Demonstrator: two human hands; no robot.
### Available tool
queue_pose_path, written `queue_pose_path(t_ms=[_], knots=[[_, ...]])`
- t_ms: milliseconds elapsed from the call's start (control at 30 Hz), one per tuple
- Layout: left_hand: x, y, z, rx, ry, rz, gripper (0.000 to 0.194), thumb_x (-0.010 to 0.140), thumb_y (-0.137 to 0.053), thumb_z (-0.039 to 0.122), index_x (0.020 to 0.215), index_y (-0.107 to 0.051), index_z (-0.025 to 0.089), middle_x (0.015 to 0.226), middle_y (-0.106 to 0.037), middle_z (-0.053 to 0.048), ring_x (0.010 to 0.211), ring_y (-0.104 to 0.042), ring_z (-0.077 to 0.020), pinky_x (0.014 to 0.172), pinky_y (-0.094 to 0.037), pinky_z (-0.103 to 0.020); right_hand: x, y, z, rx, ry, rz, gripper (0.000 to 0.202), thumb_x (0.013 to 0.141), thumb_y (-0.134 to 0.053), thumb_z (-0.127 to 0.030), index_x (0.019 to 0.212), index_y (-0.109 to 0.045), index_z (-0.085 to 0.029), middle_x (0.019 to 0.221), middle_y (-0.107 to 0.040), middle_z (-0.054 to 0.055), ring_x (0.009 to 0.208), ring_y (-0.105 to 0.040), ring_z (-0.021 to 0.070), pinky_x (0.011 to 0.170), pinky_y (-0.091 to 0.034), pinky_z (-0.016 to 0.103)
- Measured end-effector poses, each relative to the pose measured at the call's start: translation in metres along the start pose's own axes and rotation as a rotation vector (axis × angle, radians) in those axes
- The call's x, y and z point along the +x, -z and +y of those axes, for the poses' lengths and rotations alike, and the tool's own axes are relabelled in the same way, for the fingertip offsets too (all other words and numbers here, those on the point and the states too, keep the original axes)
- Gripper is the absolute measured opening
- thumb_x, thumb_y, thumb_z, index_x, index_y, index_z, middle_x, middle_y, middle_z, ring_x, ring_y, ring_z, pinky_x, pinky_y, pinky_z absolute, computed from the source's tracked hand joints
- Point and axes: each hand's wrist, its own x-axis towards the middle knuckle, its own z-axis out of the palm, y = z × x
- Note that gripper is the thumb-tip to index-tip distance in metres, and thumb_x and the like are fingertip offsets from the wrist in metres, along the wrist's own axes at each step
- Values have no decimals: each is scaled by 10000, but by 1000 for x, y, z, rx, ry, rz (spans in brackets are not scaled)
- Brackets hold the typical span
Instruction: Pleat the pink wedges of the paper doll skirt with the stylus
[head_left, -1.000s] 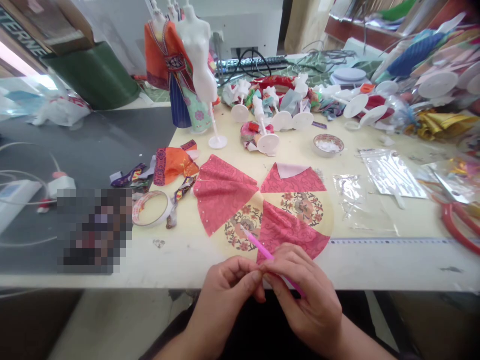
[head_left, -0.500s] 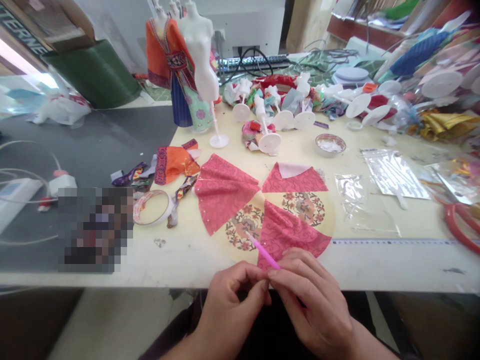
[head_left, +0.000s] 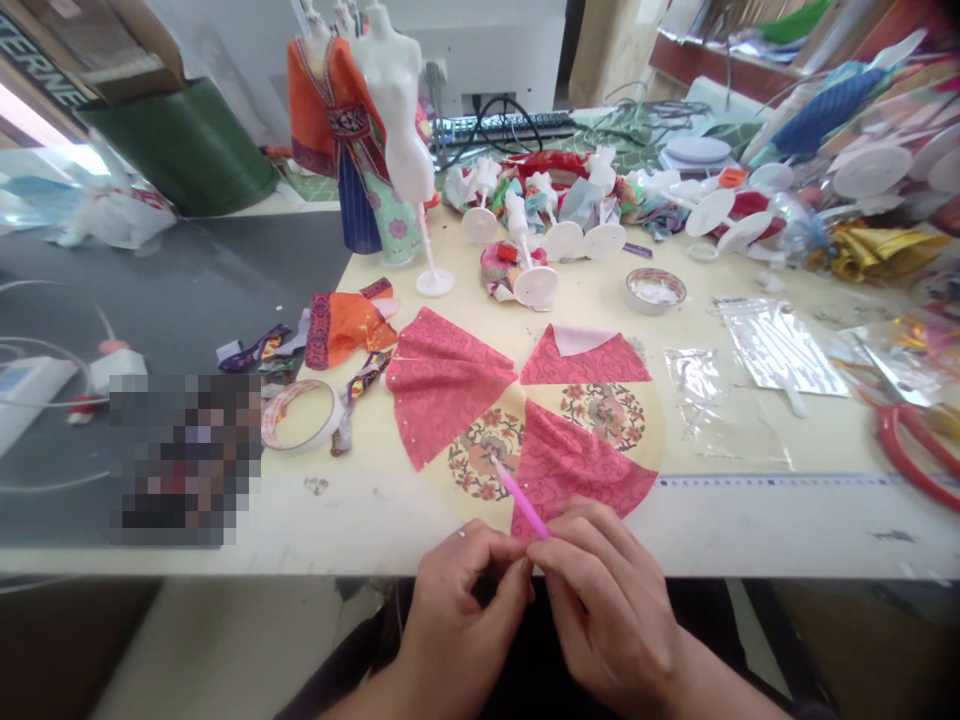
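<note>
At the table's front edge, my left hand and my right hand meet with their fingertips together. A pink pen-like stick points up and left from my right hand, which is closed on it. My left thumb and index finger pinch something too small to make out beside the right fingertips. Just beyond lies a round piece made of pink-red patterned panels and cream panels with floral medallions. One upper panel has a folded-over pale flap.
A tape roll and orange cloth lie left. White mannequins stand behind. Farther right are a ring of white bits, clear bags, red-handled scissors and a ruler strip.
The view has shifted slightly, so the table items appear a little farther left. My right hand has moved slightly left in view, with the pink stick still in it.
</note>
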Motion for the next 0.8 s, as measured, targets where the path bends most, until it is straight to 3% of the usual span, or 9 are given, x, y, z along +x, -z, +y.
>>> queue_pose_path(t_ms=[200, 333, 500, 633, 800], knots=[[3, 1, 0, 77, -36, 51, 176, 782, -566, 193, 613, -597, 157, 589, -611, -15, 556, -564, -122, 559, -437, -220, -1, -8, 2, -3, -31, 37, 306, 719, -525, 65, 957, -533, -126, 801, -582, 83, 765, -516, 195, 647, -460, 360], [7, 4, 3, -66, 150, -11, 155, 752, -589, 218, 611, -599, 154, 586, -618, -17, 547, -557, -126, 537, -430, -219, 0, -11, 0, 15, -64, 64, 302, 722, -533, 60, 950, -529, -138, 806, -579, 75, 759, -515, 187, 646, -461, 351], [13, 7, 5, -412, 401, -142, 151, 742, -617, 257, 642, -585, 149, 553, -579, 13, 526, -520, -102, 524, -409, -202, 5, -7, -4, 196, -231, 100, 231, 756, -516, 33, 888, -524, -157, 732, -551, 36, 697, -519, 154, 598, -448, 298], [12, 8, 1, -536, 468, -186, 180, 774, -622, 293, 670, -596, 149, 537, -580, 22, 543, -518, -91, 589, -411, -205, 7, -5, -4, 261, -320, 119, 210, 773, -532, 4, 875, -524, -179, 736, -557, 19, 698, -543, 147, 626, -459, 295], [10, 7, -2, -580, 454, -205, 198, 806, -608, 320, 696, -612, 155, 592, -611, 14, 600, -537, -101, 648, -412, -219, 4, -4, -1, 290, -338, 119, 239, 775, -539, 10, 899, -526, -194, 746, -583, 8, 727, -565, 149, 669, -467, 298]])
